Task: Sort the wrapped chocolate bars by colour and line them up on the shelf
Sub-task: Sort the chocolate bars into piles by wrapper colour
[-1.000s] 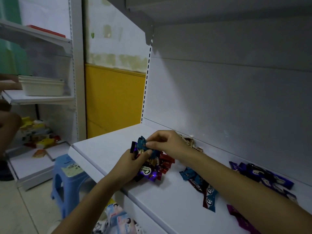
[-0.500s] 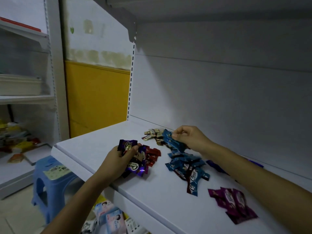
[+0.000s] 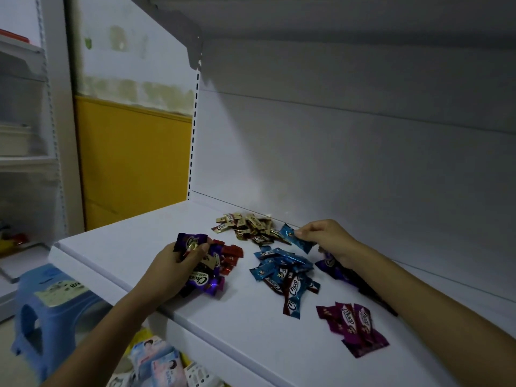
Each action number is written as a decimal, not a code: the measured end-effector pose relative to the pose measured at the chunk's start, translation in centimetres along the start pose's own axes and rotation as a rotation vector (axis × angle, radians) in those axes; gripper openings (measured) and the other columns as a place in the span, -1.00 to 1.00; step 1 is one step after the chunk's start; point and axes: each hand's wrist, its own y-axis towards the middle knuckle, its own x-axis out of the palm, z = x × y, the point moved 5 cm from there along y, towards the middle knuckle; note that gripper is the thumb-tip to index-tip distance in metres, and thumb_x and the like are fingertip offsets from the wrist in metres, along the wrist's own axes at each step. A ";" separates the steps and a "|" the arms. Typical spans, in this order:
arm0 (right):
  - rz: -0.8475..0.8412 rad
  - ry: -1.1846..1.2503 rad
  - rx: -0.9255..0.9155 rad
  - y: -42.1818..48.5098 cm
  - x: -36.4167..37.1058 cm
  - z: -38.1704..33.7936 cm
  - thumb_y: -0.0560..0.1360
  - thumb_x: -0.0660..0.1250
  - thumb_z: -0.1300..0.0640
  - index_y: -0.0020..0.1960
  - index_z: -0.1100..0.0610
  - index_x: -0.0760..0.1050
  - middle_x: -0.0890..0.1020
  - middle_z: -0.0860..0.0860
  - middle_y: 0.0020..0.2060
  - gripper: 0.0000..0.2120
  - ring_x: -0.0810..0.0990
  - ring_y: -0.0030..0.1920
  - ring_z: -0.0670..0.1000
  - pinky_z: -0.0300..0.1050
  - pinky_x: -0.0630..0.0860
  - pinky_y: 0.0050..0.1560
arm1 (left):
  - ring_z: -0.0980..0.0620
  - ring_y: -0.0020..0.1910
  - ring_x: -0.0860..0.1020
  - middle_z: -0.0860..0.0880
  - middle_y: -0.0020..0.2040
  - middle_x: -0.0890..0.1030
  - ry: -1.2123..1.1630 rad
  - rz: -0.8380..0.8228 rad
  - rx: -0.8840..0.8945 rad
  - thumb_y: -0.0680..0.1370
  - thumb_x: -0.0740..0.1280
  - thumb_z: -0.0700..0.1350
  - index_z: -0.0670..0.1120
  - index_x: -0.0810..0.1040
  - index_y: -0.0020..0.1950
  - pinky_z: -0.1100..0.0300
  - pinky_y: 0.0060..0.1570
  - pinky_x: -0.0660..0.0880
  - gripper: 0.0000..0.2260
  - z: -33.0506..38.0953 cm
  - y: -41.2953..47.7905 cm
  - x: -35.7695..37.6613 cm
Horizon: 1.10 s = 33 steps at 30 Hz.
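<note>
Trouble in the head view would most likely come from the right hand (image 3: 326, 238), which pinches a blue bar (image 3: 296, 238) between thumb and fingertips at the back of the shelf (image 3: 125, 247), just beside the gold pile (image 3: 248, 226) and behind the blue pile (image 3: 282, 270): released too soon, I judge, it lands among the gold ones. The bar's long axis slants from upper left to lower right, its upper end pointing at the gold pile. The left hand (image 3: 173, 266) curls round a purple handful (image 3: 195, 247) near the front edge, where a slick wrapper could slip off.
</note>
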 end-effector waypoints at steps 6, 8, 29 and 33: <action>-0.111 -0.165 -0.010 1.0 2.4 1.0 0.43 0.46 0.17 -0.15 0.09 0.65 0.65 -0.04 -0.16 -0.98 0.57 -0.09 -0.10 -0.28 0.43 -0.18 | 0.08 -0.17 0.63 0.00 -0.13 0.66 -0.008 0.001 -0.010 0.58 0.26 0.03 -0.05 0.54 0.05 0.33 -0.28 0.46 -0.81 0.1 -0.1 -0.1; -0.078 -0.189 -0.075 1.1 2.7 0.7 0.43 0.45 0.16 -0.15 0.06 0.64 0.67 -0.03 -0.13 -0.97 0.60 -0.05 -0.06 -0.21 0.48 -0.05 | 0.11 -0.18 0.64 0.02 -0.15 0.67 -0.020 0.007 -0.005 0.58 0.26 0.04 -0.03 0.55 0.02 0.33 -0.27 0.47 -0.83 0.1 -0.1 -0.2; -0.144 0.148 -0.579 -4.1 13.1 -10.4 0.44 0.44 0.15 -0.11 0.10 0.60 0.66 0.00 -0.17 -0.95 0.57 -0.16 -0.17 -0.41 0.45 -0.14 | 0.13 -0.21 0.67 0.07 -0.22 0.71 -0.077 -0.022 0.105 0.57 0.31 -0.14 0.02 0.61 -0.03 0.40 -0.29 0.52 -0.89 0.9 -0.8 -0.5; -0.026 0.209 -0.527 -3.2 10.1 -8.8 0.45 0.44 0.19 -0.09 0.12 0.61 0.67 0.02 -0.20 -0.95 0.65 -0.17 -0.04 -0.13 0.60 -0.10 | 0.15 -0.17 0.66 0.07 -0.16 0.69 -0.065 -0.038 0.106 0.58 0.29 -0.12 0.06 0.61 0.02 0.37 -0.25 0.55 -0.87 1.1 -0.8 -0.6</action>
